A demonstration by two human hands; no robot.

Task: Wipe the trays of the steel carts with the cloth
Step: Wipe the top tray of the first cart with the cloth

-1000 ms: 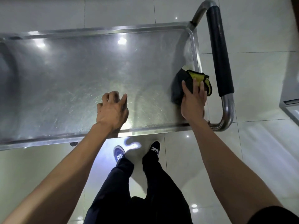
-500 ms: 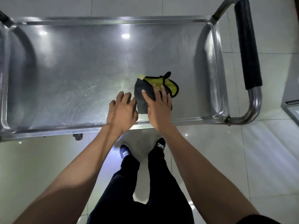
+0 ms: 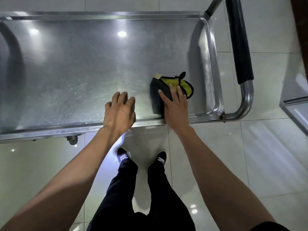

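Steel fills most of your view: the cart's top tray [image 3: 80,64], scuffed with fine swirl marks and dotted with ceiling-light reflections, stretches from the left edge to its rounded right corner. Your right hand [image 3: 175,107] lies flat on the cloth [image 3: 186,84], fingers straight and spread, pressing it down onto the tray near the front rim and toward the right end. That cloth is folded, dark grey on the side under your palm and yellow with a black hem and a small loop on the side away from you. Your left hand [image 3: 120,110] sits just left of the cloth, apart from it, over the front rim with its fingers bent and fingertips down on the steel; it holds nothing. Beyond the tray's right end runs the cart handle [image 3: 238,42], a steel tube with a black foam sleeve. A caster [image 3: 72,140] shows under the front rim. Below, you stand on glossy white floor tiles [image 3: 266,147] in dark trousers and dark shoes [image 3: 124,156].
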